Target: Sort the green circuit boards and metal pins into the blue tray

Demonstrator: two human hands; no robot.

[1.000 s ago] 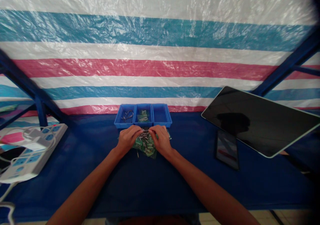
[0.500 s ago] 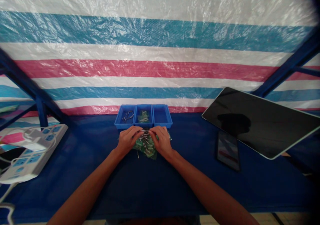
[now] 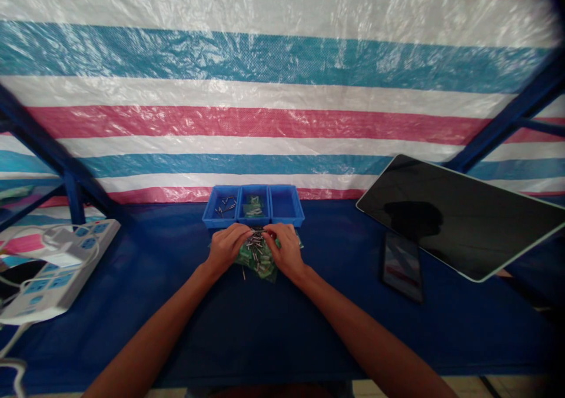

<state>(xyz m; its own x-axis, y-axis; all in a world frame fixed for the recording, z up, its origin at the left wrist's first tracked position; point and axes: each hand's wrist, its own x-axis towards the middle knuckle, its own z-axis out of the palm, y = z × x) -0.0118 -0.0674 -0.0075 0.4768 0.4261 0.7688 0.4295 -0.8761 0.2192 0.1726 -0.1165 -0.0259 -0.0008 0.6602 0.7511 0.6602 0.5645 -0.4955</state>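
Note:
My left hand (image 3: 226,246) and my right hand (image 3: 285,248) face each other just in front of three joined blue bins (image 3: 287,205). A small metal pin (image 3: 257,231) lies level between my fingertips, pinched at both ends. Beneath and between the hands is a pile of metal pins (image 3: 256,247) mixed with green plastic packets (image 3: 265,268). One loose pin (image 3: 243,273) lies at the pile's front left. The left bin holds several metal pins (image 3: 226,204), and the middle one has green packets (image 3: 253,207).
White power strips (image 3: 66,280) with cables lie at the left. To the right are a dark phone (image 3: 402,267) and a large black screen (image 3: 468,215). Striped plastic sheeting (image 3: 282,121) hangs behind the blue table (image 3: 273,333).

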